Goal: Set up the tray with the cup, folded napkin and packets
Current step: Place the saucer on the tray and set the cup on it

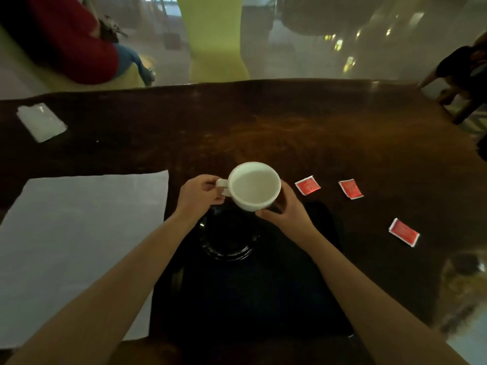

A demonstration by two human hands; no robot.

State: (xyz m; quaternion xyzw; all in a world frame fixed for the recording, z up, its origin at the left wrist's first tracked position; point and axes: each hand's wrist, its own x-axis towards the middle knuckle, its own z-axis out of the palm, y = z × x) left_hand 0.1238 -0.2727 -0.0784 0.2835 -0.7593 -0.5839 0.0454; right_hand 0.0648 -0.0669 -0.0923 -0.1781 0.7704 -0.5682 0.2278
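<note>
An empty white cup (254, 186) is held above the far end of a black tray (253, 293). My left hand (200, 196) pinches its handle, and my right hand (286, 209) cups its lower right side. Just below the cup, a black saucer (228, 239) lies on the tray. A large white napkin (79, 248) is spread flat on the table to the tray's left. Three red packets lie on the table to the right: one (307, 185) beside the cup, one (350, 189) farther right, one (404, 232) nearer me.
The dark wooden table (263, 127) stretches away from me. A small white folded pack (40, 121) sits at its far left. Beyond the far edge, a person in red sits at the left and a yellow-green chair stands in the middle. Another person is at the far right.
</note>
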